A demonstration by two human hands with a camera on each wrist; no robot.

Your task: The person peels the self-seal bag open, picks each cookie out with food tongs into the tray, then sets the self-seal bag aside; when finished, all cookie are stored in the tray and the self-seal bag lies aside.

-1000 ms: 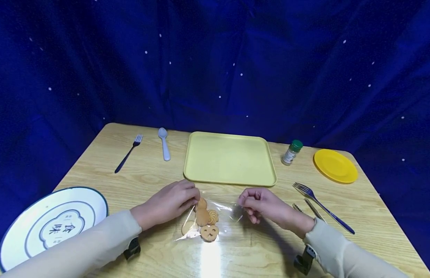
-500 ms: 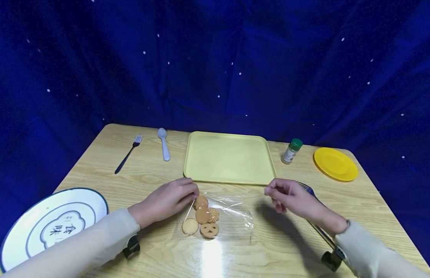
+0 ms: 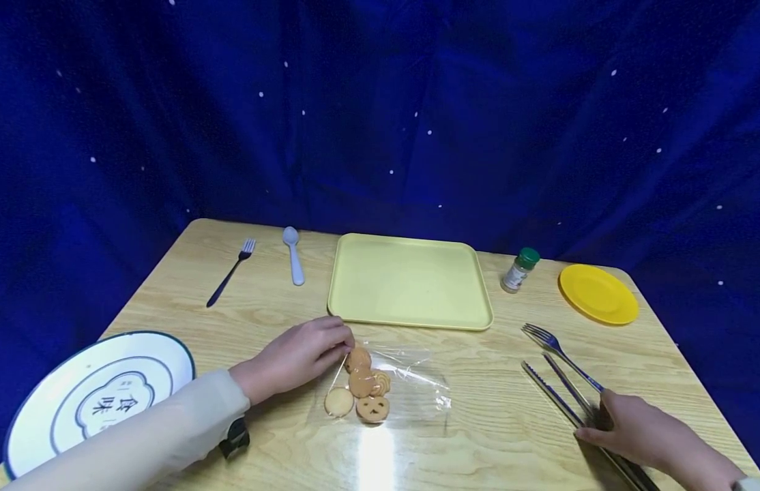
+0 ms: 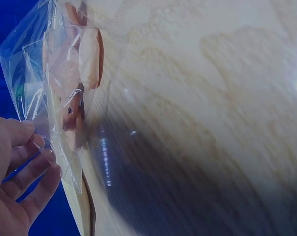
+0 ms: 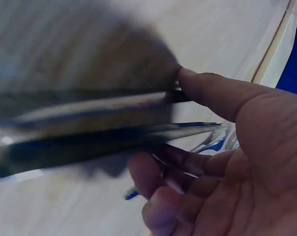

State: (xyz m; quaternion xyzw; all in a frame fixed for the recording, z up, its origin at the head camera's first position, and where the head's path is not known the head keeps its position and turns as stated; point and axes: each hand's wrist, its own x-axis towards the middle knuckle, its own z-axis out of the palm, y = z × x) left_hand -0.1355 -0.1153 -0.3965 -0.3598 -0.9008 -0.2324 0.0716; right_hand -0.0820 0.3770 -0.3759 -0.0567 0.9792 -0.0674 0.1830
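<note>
A clear plastic bag (image 3: 417, 382) lies flat on the table with several cookies (image 3: 361, 382) at its left end. My left hand (image 3: 303, 354) pinches the bag's upper left corner; in the left wrist view, thumb and fingers (image 4: 28, 142) hold the film. At the right, my right hand (image 3: 640, 429) grips metal tongs (image 3: 558, 392), thumb on one side and fingers on the other. Their serrated tips point away from me and stand apart. The right wrist view shows the tongs (image 5: 89, 142) blurred and close. Beside them lies a fork (image 3: 558, 348), its handle end partly hidden by the hand.
A pale yellow tray (image 3: 411, 281) lies behind the bag. A green-capped shaker (image 3: 519, 271) and a yellow plate (image 3: 598, 293) stand back right. At back left are a fork (image 3: 231, 273) and a grey spoon (image 3: 293, 256). A large white plate (image 3: 54, 395) sits front left.
My right hand has left the bag's right end and moved right and toward me, onto the tongs, taking hold of them. The left hand stays at the bag's corner.
</note>
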